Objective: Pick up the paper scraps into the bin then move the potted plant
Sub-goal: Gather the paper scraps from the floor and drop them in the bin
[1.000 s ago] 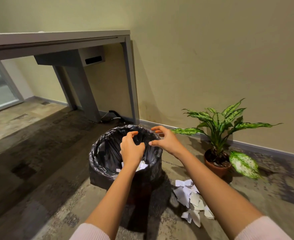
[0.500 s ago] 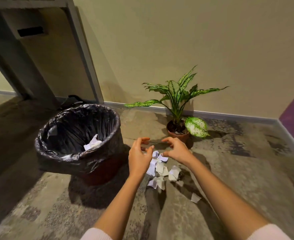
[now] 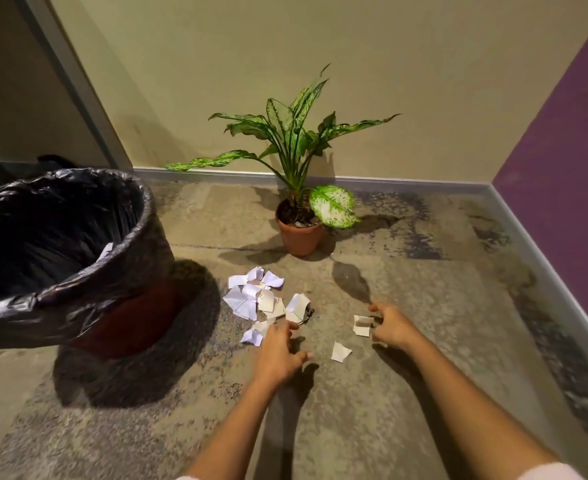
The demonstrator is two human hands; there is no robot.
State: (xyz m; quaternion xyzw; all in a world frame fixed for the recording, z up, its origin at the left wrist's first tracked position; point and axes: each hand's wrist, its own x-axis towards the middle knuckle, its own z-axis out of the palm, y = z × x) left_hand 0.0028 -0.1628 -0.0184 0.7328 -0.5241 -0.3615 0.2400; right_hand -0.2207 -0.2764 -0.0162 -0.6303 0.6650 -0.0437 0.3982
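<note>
You crouch over a littered carpet with the job partly done. At least one white scrap (image 3: 105, 250) already lies inside the black-lined bin (image 3: 112, 289), showing just under its near rim; how many more sit deeper in the liner cannot be seen.

Most of the work is ahead of you. The main pile of paper scraps (image 3: 261, 299) lies on the floor just to the right of the bin, about a dozen torn pieces, white and pale cream, creased, folded and overlapping. Two more pieces lie farther right of the bin, apart from the heap: a small torn scrap (image 3: 341, 351) on its own and a curled strip (image 3: 361, 325).

Your left hand (image 3: 278, 351) reaches to the pile's near edge, on the side away from the bin, its fingers (image 3: 287, 328) loosely spread and holding nothing, the tips at or just touching the nearest piece. Your right hand (image 3: 391, 327), farther from the bin, has its fingers curled at the edge of the curled strip; whether they already grip it cannot be told.

The potted plant (image 3: 299, 233) has not been moved, by the look of it. It stands upright in a terracotta pot, right of the bin and beyond the pile, near the skirting board, with long speckled green leaves and one broad pale leaf drooping over the rim. That step looks to come last, after the floor is cleared.
</note>
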